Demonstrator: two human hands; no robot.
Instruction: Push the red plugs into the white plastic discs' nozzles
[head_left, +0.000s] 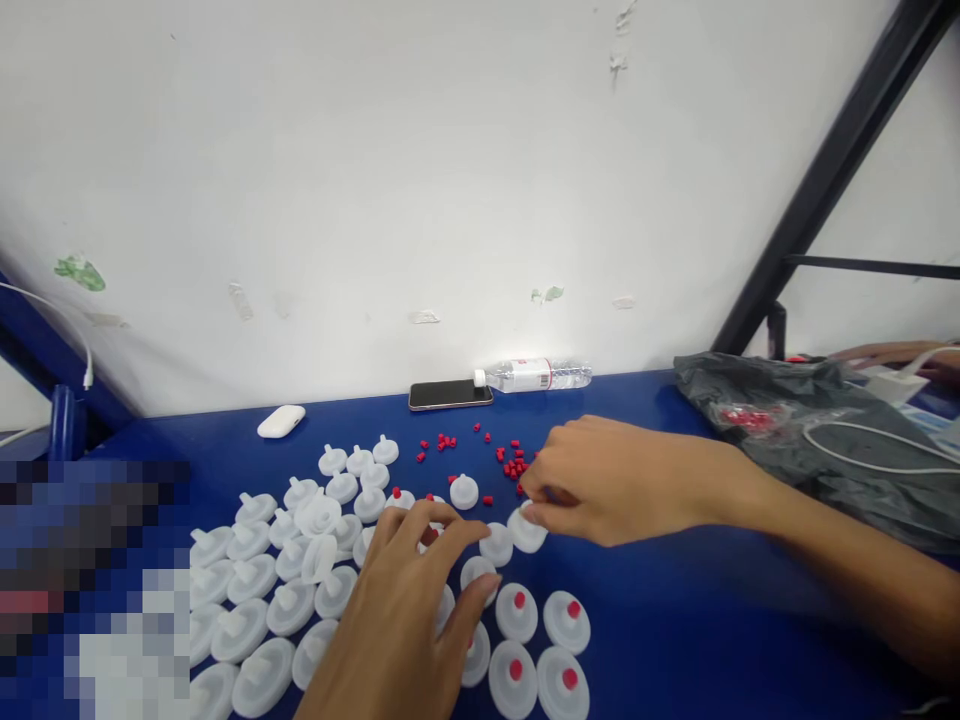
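Note:
My left hand [409, 590] reaches over the white plastic discs, thumb and fingers apart. Between its thumb and forefinger lies a white disc [474, 572], partly covered. My right hand [574, 480] is closed in a pinch at another white disc [531, 535]; its fingers hide the disc's centre and whatever they hold. Small red caps [514, 468] lie scattered just beyond it. Nearer me, several discs carry a red cap on the centre stem, such as this capped disc [568, 622]. To the left spreads a crowd of uncapped discs [251, 578], stems up, some overlapping.
Along the wall lie a phone [450, 394], a plastic bottle [529, 375] on its side and a white earphone case [282, 421]. At right, a dark plastic bag [780, 440] has a clear packet of red pieces [752, 418] and a white cable [862, 462] on it.

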